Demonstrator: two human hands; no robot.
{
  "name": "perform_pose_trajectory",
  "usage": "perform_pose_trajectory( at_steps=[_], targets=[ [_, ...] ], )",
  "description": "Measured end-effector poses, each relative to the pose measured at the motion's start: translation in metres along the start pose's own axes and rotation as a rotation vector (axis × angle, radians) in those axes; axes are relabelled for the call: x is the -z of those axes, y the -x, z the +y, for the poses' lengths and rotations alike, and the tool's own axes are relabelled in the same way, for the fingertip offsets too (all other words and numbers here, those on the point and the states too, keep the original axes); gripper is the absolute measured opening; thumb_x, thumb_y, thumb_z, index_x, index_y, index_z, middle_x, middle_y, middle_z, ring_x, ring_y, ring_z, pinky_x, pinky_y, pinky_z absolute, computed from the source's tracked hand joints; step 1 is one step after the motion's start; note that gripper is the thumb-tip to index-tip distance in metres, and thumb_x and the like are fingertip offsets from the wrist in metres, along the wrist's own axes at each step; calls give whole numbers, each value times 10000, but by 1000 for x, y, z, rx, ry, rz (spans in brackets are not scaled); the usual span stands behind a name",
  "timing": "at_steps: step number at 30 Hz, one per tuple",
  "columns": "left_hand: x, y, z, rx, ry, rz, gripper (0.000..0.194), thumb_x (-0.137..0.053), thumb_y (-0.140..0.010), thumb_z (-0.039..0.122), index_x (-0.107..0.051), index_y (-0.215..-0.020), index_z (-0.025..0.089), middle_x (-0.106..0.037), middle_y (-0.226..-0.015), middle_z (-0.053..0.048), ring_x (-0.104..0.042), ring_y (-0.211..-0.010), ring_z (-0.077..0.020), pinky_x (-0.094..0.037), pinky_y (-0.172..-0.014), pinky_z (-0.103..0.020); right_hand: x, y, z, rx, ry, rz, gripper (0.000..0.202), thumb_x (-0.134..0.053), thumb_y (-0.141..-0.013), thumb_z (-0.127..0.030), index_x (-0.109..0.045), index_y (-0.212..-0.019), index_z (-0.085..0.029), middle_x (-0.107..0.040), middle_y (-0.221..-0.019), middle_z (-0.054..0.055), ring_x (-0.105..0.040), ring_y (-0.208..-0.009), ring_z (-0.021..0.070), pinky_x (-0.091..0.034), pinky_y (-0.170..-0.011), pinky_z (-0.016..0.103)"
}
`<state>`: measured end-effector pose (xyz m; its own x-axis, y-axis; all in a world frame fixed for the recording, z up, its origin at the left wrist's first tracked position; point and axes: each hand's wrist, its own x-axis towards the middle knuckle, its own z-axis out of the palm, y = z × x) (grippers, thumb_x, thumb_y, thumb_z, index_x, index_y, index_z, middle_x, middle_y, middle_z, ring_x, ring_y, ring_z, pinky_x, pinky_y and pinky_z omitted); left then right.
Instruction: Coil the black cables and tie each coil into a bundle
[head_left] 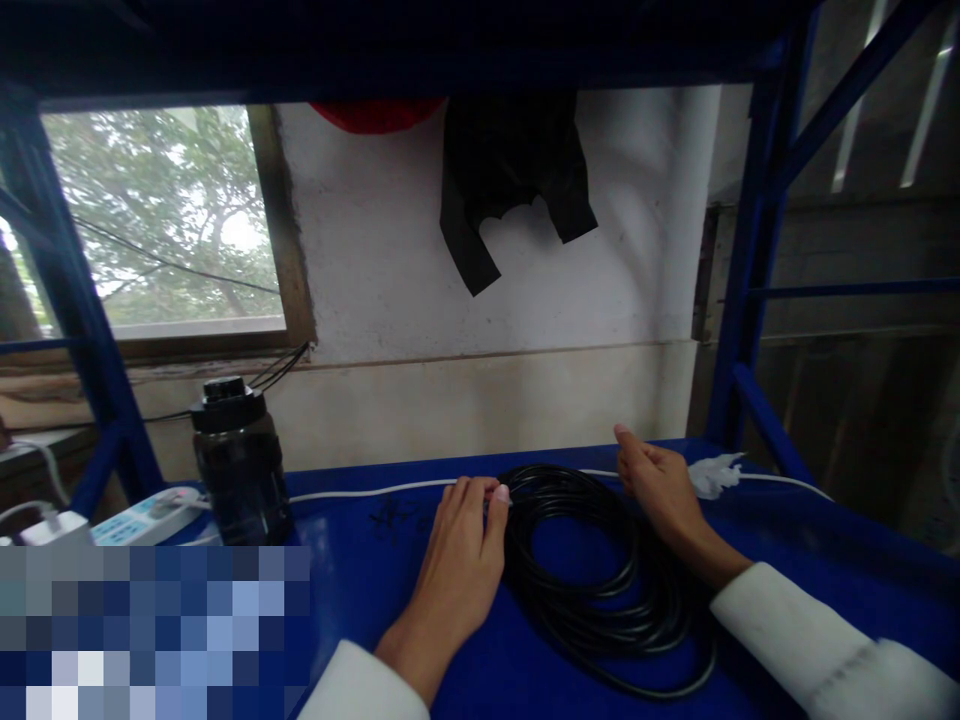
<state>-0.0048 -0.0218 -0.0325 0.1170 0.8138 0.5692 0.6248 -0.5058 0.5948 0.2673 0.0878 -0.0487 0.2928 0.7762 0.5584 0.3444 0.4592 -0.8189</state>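
While both forearms reach forward in white sleeves (810, 640), a coil of black cable (637, 615) lies flat between the hands on a blue shelf (360, 600). The left hand (469, 530) is at the coil's left edge, thumb and forefinger close together there; whether they pinch the cable, I cannot tell. The right hand (664, 490) is at the coil's far right side, fingers curled and thumb pointing up; whether it grips anything is hidden. Beyond the hands, a white cord (352, 494) runs along the shelf, with a crumpled whitish scrap (716, 475) on it just beside the right hand. To the left, a dark bottle (240, 470) stands upright near a power strip (146, 515). Farther back, a black cloth (517, 160) hangs before a pale wall (375, 260), and trees show through a window (180, 220).
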Motion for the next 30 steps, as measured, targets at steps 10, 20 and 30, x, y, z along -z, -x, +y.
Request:
perform_pose_trajectory(
  at_steps=[10, 20, 30],
  targets=[
    [-1, 0, -1, 5, 16, -15, 371, -330, -1100, 447, -624, -1148, 226, -661, -1140, -77, -585, -1125, -248, -413, -1069, -457, 1, -1, -1, -61, 17, -18, 631, -506, -944, -717, -351, -573, -231, -338, -531, -36, -341, -488, 121, -288, -459, 273],
    [1, -1, 1, 6, 18, -17, 377, -325, -1098, 445, -627, -1145, 224, -665, -1138, -84, -589, -1116, -253, -438, -1040, -444, 0, 1, -5, -57, 2, -29, 627, -507, -943, -717, -351, -569, -239, -336, -517, -34, -330, -479, 124, -279, -450, 278],
    [1, 0, 2, 10, 17, -18, 380, -330, -1098, 450, -628, -1169, 225, -665, -1158, -88, -588, -1135, -254, -435, -1051, -445, 1, 1, -4, -54, 37, -33, 631, -502, -955, -709, -370, -568, -228, -359, -517, -31, -353, -479, 126, -284, -463, 281]
  ],
)
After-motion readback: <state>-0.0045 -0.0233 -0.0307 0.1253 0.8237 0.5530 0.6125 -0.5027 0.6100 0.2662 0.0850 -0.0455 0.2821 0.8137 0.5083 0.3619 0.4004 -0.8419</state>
